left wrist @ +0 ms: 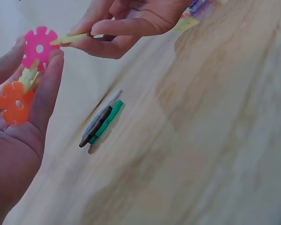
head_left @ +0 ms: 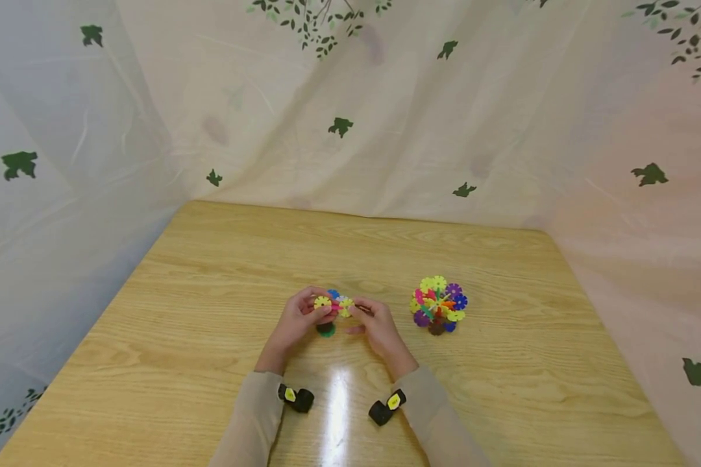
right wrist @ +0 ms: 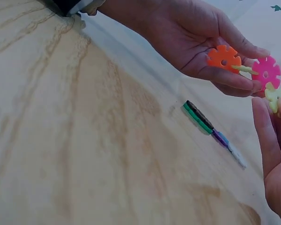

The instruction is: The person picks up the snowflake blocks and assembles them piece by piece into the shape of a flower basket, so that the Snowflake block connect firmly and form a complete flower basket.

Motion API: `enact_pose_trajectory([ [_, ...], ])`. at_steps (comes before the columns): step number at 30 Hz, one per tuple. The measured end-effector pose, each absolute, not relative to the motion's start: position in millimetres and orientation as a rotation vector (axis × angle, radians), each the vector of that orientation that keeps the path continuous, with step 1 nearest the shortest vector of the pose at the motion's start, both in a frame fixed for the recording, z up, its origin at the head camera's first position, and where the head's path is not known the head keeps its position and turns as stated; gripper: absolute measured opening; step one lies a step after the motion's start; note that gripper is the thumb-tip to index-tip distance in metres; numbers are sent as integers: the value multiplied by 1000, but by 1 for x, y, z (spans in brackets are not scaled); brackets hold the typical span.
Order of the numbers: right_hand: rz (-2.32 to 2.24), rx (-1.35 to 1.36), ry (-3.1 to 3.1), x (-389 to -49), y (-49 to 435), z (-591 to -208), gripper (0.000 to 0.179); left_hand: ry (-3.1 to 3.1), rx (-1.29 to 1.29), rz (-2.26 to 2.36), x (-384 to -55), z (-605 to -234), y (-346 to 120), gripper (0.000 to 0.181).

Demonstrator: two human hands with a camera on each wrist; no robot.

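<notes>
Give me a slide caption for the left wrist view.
Left hand holding joined orange, yellow and pink discs; right hand pinching another yellow disc at the pink one's edge, above the wooden table.

- so the left hand [head_left: 295, 318] has fingers and thumb on a yellow disc [head_left: 322, 301], kinda left of centre on the pale wood worktop [head_left: 502, 383]
- right hand [head_left: 381, 326] pinches another yellow disc [head_left: 346, 303], with a bit of pink [head_left: 335, 307] between the two
- blue disc [head_left: 333, 294] just past them, green one [head_left: 327, 333] on the near side
- multicolour disc cluster [head_left: 439, 283] sits off to the right, touching neither hand
- both wrists wear black straps, sleeves are beige
- backdrop's a pale sheet [head_left: 385, 84] with green birds and leafy sprigs
</notes>
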State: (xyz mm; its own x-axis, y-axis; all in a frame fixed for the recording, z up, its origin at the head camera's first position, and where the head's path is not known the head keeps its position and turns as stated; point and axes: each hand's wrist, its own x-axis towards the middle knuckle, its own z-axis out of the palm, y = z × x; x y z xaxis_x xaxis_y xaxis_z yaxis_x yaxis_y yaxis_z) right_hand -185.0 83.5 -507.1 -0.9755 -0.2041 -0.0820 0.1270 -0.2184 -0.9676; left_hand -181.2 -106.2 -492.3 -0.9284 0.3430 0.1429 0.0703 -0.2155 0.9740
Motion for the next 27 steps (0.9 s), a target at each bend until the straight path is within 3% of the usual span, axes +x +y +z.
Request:
enact_pose_trajectory([
  [27,-2305,-25,1865,-182,83,-503,28,1843,446,2259,-182,-493,-106,31],
])
